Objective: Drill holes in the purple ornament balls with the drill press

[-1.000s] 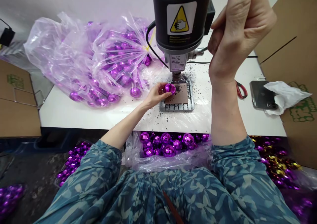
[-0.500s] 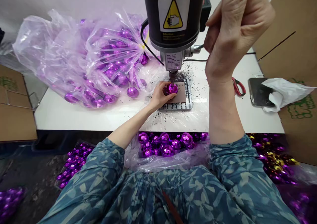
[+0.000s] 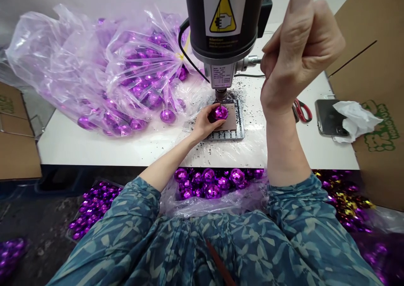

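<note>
My left hand [image 3: 205,121] is closed around a shiny purple faceted ball [image 3: 220,113]. The ball rests on a brown board [image 3: 230,124] lying on the slotted metal base [image 3: 240,131] of a bench drill press [image 3: 217,54]. The drill's chuck [image 3: 221,94] is just above and behind the ball; whether a bit touches it, I cannot tell. At the right of the machine, my right hand [image 3: 299,54] is raised in a fist around the end of the drill press lever [image 3: 253,61]; the grip inside the fingers is hidden.
A tied clear plastic bag [image 3: 126,75] of purple balls fills the table's left. Dark shavings surround the base. Red-handled scissors [image 3: 303,111], a phone [image 3: 330,117] and crumpled tissue [image 3: 356,119] lie right. More purple balls [image 3: 213,191] sit below the front edge; cardboard boxes [image 3: 372,67] flank the table.
The view has shifted slightly. My right hand sits a little lower and more of the lever's metal shaft shows. My left hand still holds the ball at the same spot under the drill.
</note>
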### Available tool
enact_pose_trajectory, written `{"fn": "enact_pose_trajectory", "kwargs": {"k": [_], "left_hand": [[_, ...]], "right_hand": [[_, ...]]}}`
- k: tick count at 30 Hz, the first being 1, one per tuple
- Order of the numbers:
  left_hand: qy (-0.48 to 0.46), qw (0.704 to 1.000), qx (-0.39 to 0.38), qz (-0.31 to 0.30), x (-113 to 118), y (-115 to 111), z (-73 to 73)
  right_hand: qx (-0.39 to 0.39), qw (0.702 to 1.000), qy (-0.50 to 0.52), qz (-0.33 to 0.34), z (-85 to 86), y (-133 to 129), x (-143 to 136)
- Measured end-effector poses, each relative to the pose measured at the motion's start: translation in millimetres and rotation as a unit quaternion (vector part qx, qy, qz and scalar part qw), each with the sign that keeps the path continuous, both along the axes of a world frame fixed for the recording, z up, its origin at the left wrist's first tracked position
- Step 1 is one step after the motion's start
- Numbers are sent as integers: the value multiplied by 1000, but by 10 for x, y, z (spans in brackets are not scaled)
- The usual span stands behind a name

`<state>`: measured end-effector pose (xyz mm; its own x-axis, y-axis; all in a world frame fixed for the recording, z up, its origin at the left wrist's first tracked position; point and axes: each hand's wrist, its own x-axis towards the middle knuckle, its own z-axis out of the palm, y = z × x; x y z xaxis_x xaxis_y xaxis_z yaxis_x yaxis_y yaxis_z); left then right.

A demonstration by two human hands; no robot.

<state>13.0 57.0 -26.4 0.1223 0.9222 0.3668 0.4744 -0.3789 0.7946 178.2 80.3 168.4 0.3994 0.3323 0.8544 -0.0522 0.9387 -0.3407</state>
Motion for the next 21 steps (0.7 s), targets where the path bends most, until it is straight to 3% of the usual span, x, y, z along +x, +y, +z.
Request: {"fn": "enact_pose_trajectory", "kwargs": {"k": [9,21], "left_hand": [[-30,999,-16,-3,13,-31,21],[-28,999,-26,-3,7,-42,28]], "right_hand": [[5,997,-30,-70,-227,-20,45],[7,995,-4,-100,-484,40,16]]}}
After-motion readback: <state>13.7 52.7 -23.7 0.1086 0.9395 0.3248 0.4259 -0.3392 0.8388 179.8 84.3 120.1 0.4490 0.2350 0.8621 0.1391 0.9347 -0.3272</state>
